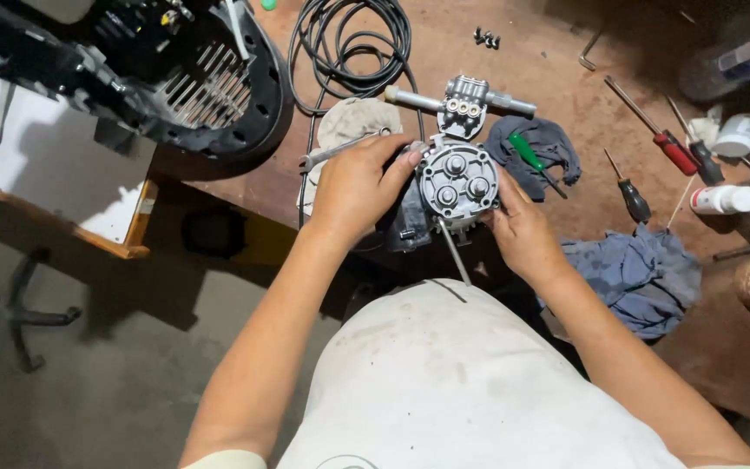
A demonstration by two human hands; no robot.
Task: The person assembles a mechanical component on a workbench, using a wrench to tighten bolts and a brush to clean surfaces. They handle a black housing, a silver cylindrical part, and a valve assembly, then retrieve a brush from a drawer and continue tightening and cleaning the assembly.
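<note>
A grey metal pump head with three round caps stands at the near edge of the brown workbench. My left hand grips its left side, fingers curled over the top rim. The right side of the part is held by my right hand. A thin metal rod sticks down from under the part. Just behind it lies a second grey valve block with a tube on each side. A wrench rests on a pale cloth by my left hand.
A black motor housing with fins sits at the left. A coiled black hose lies behind. Screwdrivers with red, black and green handles, blue-grey rags, white bottles and small bolts fill the right.
</note>
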